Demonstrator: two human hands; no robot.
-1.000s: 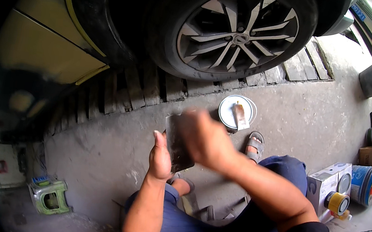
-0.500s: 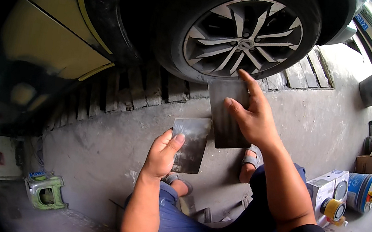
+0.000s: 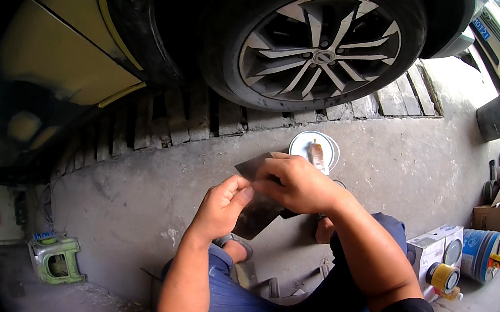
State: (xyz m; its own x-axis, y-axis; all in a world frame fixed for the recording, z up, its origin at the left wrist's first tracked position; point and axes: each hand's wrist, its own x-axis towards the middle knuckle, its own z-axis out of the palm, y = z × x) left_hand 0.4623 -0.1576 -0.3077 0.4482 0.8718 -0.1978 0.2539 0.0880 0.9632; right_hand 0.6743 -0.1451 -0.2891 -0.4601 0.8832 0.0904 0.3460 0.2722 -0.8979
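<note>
My hands meet low in front of the car wheel [image 3: 323, 57]. My left hand [image 3: 221, 208] is closed on the edge of a thin, dark rectangular spreader plate [image 3: 257, 221], its thumb lying on top. My right hand [image 3: 297, 184] bends over it with curled fingers, gripping a second dark spreader plate [image 3: 251, 164], whose corner sticks out beyond the knuckles. The two plates overlap, and the right hand covers most of where they cross. Just past the right hand, a white round lid or tub [image 3: 303, 144] on the floor carries a small tube [image 3: 318, 155].
A car panel with tan patches [image 3: 67, 56] and yellow edging rises at left. Wooden slats [image 3: 173, 114] run below it. A green-grey step stool [image 3: 56, 260] sits lower left. At right are a white box [image 3: 433, 253], a blue bucket [image 3: 476, 252], cardboard and a black bin [image 3: 498, 117].
My right hand has come down and left, its plate swinging over the left hand's plate. The white lid or tub with the tube, hidden before, now shows.
</note>
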